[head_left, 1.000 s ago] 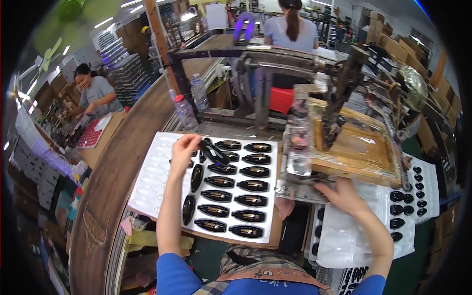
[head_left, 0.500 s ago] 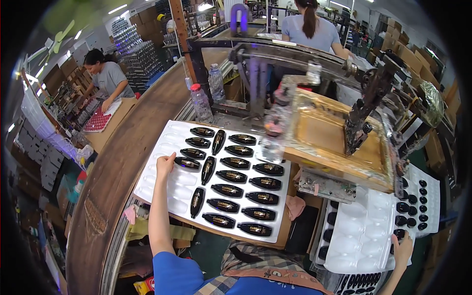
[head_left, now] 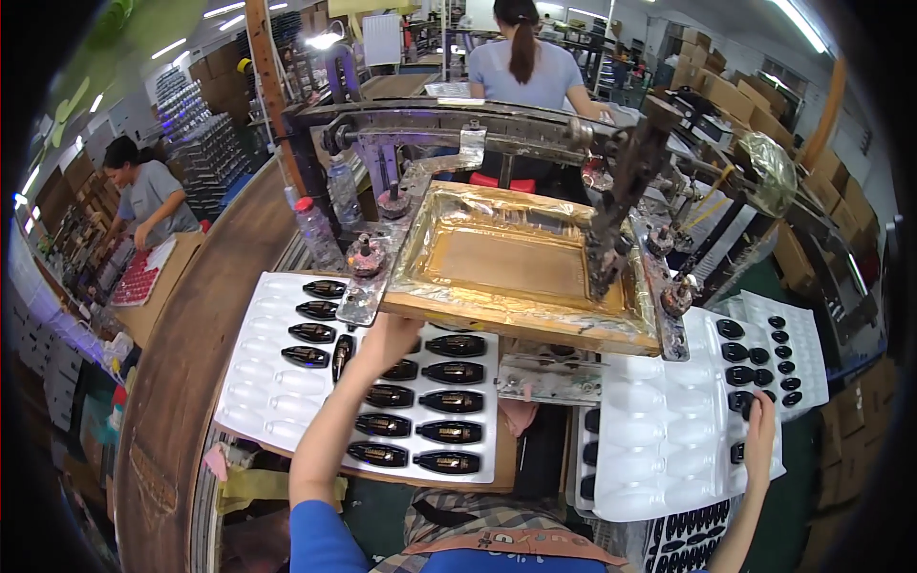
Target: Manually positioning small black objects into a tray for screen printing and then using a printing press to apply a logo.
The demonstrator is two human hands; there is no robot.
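Note:
My left hand (head_left: 390,342) reaches up to the lower left edge of a wooden screen-printing frame (head_left: 516,334). Its fingers are hidden behind the frame, so what they hold cannot be seen. Beneath that arm lies a white moulded tray (head_left: 263,382) with glossy black bottles (head_left: 451,401) bearing gold print; its left cups hold none. At the far right, my right hand (head_left: 761,430) is at a second white tray (head_left: 659,430). Its fingers close at the side of a small black bottle (head_left: 740,402), among others along that tray's right side.
A metal printing arm (head_left: 626,191) stands over the frame, with a metal fixture (head_left: 549,377) below. Plastic bottles (head_left: 317,234) stand behind the left tray. A curved brown bench (head_left: 181,382) runs along the left. Two people (head_left: 525,67) work farther off.
My left hand has moved right from the left tray's left side to the frame's edge. My right hand has shifted up along the right tray. The whole view has turned right.

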